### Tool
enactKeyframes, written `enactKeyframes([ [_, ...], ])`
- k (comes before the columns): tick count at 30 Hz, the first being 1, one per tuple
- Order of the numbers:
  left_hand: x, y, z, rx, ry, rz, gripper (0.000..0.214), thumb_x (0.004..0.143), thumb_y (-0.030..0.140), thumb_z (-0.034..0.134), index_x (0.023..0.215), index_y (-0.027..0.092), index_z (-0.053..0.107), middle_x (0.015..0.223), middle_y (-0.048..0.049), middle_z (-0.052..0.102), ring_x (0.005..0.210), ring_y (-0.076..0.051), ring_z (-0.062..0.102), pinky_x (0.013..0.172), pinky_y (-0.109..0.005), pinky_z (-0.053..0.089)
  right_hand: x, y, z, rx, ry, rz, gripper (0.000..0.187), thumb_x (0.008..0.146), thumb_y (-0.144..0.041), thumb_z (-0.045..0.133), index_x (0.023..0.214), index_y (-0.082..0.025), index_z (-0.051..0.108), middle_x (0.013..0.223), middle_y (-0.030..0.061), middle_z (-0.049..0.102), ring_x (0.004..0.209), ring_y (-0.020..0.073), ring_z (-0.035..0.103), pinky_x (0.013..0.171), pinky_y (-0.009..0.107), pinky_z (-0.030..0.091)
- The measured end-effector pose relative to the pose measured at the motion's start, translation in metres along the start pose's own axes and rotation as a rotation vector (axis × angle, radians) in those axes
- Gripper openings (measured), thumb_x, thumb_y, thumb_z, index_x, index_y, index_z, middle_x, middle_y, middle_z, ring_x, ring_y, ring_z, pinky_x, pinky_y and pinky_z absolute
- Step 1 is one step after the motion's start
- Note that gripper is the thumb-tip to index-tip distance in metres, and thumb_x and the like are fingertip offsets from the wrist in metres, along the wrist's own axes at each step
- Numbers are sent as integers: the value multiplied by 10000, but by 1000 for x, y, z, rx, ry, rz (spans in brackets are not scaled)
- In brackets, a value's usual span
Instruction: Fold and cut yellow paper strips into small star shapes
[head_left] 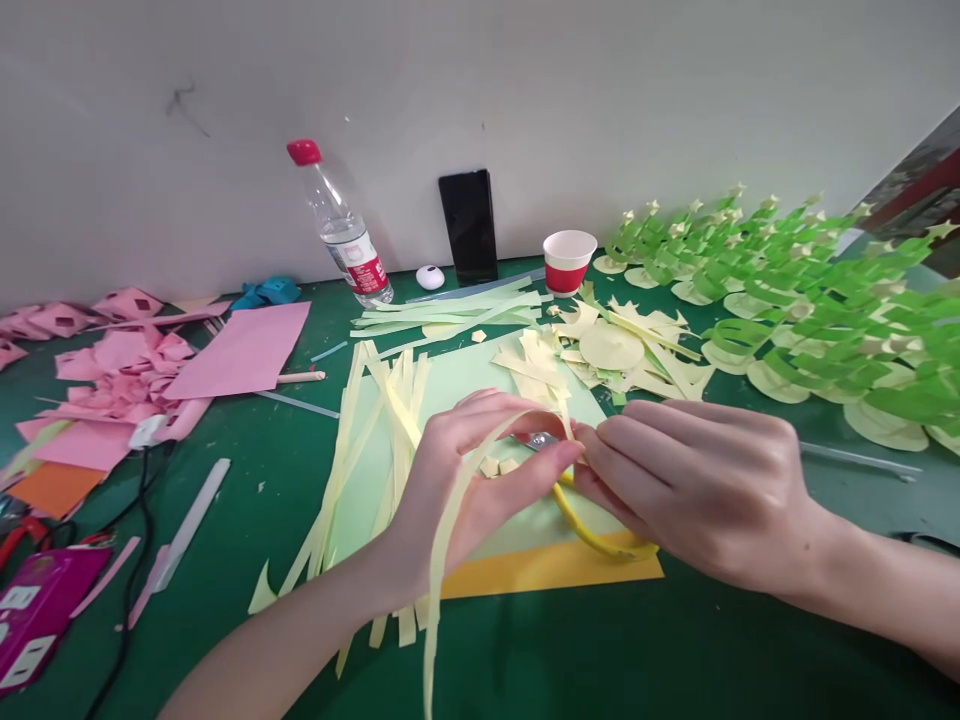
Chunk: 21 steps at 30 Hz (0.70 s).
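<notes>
A long pale-yellow paper strip [444, 530] runs over my left hand [469, 480] and hangs below it. Its upper end is pinched between the fingertips of both hands, with my right hand [667, 470] closed on it from the right. My left thumb and fingers meet my right fingertips, so the exact fold is hidden. Under the hands lies a light-green paper sheet [450, 390] with small folded paper pieces [499, 467] on it. Beneath my right hand, yellow-handled scissors [581, 525] are partly covered. More pale-yellow strips [352, 440] lie left of my hands.
Green paper plants [780, 300] stand at right. Paper scraps [622, 345], a paper cup [570, 262], a phone [469, 225] and a water bottle [345, 235] are along the back. Pink paper [240, 345], a cable [142, 520] and a purple power strip [49, 610] lie left.
</notes>
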<state>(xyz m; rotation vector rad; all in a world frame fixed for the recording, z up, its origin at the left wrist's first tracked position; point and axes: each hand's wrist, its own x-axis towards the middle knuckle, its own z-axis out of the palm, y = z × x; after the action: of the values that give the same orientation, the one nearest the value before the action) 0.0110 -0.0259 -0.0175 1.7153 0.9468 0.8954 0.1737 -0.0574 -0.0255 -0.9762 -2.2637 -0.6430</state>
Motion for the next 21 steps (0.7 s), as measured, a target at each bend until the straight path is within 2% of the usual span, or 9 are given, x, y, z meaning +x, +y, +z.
enactKeyframes([
  [3, 0, -1, 0, 9, 19, -70, 32, 712, 201, 645, 721, 194, 675, 783, -2, 700, 784, -159, 641, 741, -234, 504, 1, 1, -1, -23, 10, -2, 363, 779, -59, 556, 441, -165, 478, 432, -31, 416, 436, 102, 333, 366, 232, 283],
  [6, 0, -2, -3, 44, 17, -66, 99, 728, 203, 627, 653, 187, 690, 725, -7, 695, 747, -168, 636, 695, -248, 500, 1, 3, -3, -40, 18, 15, 359, 771, -69, 582, 443, -168, 474, 416, -38, 427, 415, 94, 338, 351, 236, 260],
  [9, 0, -2, -6, 2, 2, -124, 145, 756, 238, 618, 658, 193, 715, 686, -10, 698, 721, -175, 632, 650, -257, 494, 2, 6, -5, 67, -35, 65, 286, 798, -91, 559, 522, -163, 543, 459, -21, 501, 423, 92, 411, 374, 236, 286],
  [12, 0, -1, -8, -72, -27, -158, 157, 767, 265, 614, 681, 207, 732, 684, -11, 697, 704, -174, 626, 637, -261, 491, 5, 8, -7, 352, -119, 209, 255, 827, -146, 525, 573, -162, 532, 473, -22, 467, 432, 85, 392, 390, 227, 288],
  [17, 0, 2, -8, -93, -29, -109, 152, 757, 180, 608, 666, 201, 728, 692, -8, 669, 704, -154, 620, 651, -241, 497, 13, 8, -9, 894, -303, 459, 341, 828, -133, 502, 517, -176, 371, 459, -68, 323, 422, 52, 262, 376, 194, 222],
  [21, -1, 2, -7, -125, 6, -69, 96, 731, 153, 653, 655, 185, 703, 654, 6, 667, 668, -140, 610, 650, -231, 508, 13, 8, -6, 1208, -286, 683, 307, 794, -121, 509, 494, -171, 474, 435, -69, 327, 401, 48, 267, 363, 196, 212],
])
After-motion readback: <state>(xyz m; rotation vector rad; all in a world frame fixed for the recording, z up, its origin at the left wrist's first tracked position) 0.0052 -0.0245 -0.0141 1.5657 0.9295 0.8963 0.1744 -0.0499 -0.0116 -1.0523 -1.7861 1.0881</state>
